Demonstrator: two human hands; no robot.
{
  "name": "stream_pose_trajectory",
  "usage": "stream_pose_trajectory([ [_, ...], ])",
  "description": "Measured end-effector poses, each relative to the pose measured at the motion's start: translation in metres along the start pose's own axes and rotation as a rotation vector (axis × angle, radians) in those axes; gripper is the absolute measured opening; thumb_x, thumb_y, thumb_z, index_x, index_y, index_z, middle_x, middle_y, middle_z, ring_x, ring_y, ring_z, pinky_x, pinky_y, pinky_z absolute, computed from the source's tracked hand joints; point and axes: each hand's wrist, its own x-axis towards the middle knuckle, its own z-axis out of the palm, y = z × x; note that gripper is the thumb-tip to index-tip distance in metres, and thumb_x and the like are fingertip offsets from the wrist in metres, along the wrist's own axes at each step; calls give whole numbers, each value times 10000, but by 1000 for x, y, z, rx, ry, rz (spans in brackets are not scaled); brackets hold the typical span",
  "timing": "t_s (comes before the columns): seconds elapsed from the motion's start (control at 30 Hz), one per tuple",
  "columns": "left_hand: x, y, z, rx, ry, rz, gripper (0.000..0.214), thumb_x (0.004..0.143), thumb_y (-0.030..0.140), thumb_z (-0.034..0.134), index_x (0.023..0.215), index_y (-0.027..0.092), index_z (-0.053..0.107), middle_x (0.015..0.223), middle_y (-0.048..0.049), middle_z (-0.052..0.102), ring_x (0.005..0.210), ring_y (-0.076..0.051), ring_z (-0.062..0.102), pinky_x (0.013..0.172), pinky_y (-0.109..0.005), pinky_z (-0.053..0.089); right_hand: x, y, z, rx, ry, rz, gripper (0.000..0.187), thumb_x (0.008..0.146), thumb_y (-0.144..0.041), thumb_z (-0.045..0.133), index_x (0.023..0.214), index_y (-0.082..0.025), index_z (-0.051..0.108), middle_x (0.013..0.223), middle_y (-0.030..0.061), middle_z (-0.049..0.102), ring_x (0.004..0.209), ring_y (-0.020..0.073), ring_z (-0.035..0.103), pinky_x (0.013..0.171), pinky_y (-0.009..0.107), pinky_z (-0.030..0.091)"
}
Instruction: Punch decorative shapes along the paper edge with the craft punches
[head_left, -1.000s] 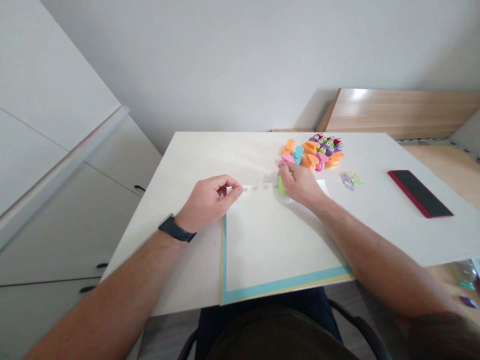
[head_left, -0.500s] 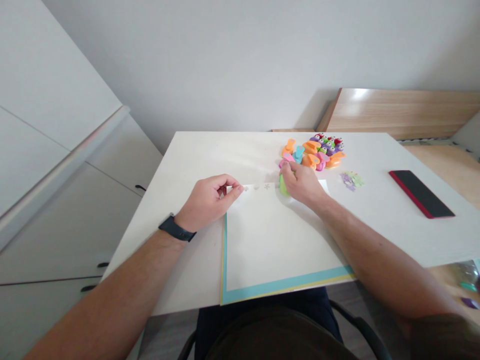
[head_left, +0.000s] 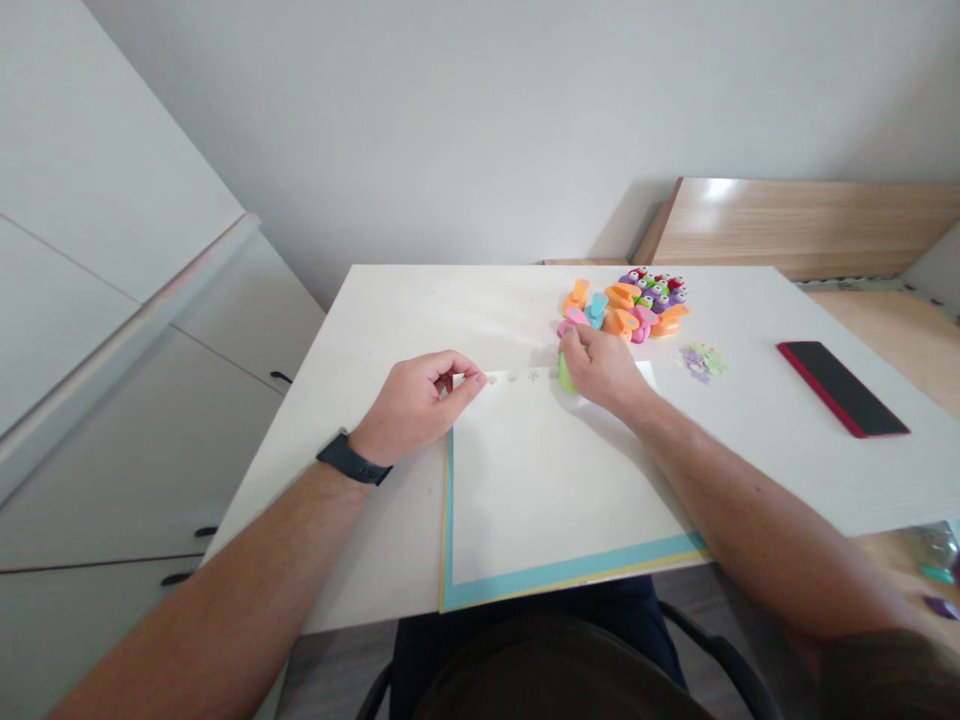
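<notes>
A white sheet of paper (head_left: pixel 547 480) lies on a blue and a yellow sheet on the white table (head_left: pixel 390 320). Small punched shapes run along its far edge. My left hand (head_left: pixel 420 400), a dark band on the wrist, pinches the paper's far left corner. My right hand (head_left: pixel 600 365) is closed on a green paper punch (head_left: pixel 564 374) set over the paper's far edge. Just beyond that hand lies a heap of coloured punches (head_left: pixel 630 300), orange, pink, blue, green and purple.
A small pile of punched paper bits (head_left: pixel 701 360) lies right of my right hand. A dark phone with a red edge (head_left: pixel 841 386) rests further right. White cabinets (head_left: pixel 120 330) stand on the left, a wooden board (head_left: pixel 795 225) behind the table.
My right hand with the green punch has barely shifted along the paper's far edge. My left hand stays on the corner.
</notes>
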Motion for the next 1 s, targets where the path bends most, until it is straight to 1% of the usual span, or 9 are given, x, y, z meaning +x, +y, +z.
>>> stream_pose_trajectory([
  [0.13,0,1,0,-8,2,4,282,942,464,655,936,204,763,647,28,608,565,-115,476,550,-263,353,0,1,1,1,12,-7,452,1051,-451,351,764,-220,613,671,38,626,689,205,597,636,301,343],
  [0.33,0,2,-1,-10,0,0,283,940,464,655,936,203,764,656,20,621,575,-119,487,551,-263,350,0,1,2,5,6,-11,473,1059,-453,333,766,-223,624,634,26,605,633,198,568,627,306,337],
  [0.5,0,1,0,-9,5,14,302,944,477,649,941,197,762,667,10,638,576,-123,496,550,-265,353,-1,0,1,-13,9,-16,471,1063,-445,336,805,-216,657,688,46,651,692,214,601,655,306,359],
  [0.67,0,2,-1,-2,6,14,297,944,472,651,933,198,765,676,11,641,580,-120,498,549,-264,349,-1,0,1,-6,1,-15,475,1066,-445,327,803,-218,652,675,37,640,667,205,588,648,304,358],
  [0.83,0,2,0,-13,6,9,296,940,471,659,928,194,762,654,20,618,568,-116,480,548,-260,354,-1,0,1,-13,3,-26,471,1062,-448,332,807,-211,650,696,51,648,716,217,618,660,307,368],
  [1.0,0,2,-1,-13,0,5,293,944,468,655,939,196,763,665,16,623,575,-119,484,547,-263,346,-1,-1,0,4,-2,-28,471,1065,-445,324,799,-215,639,666,37,630,664,203,593,639,303,357],
])
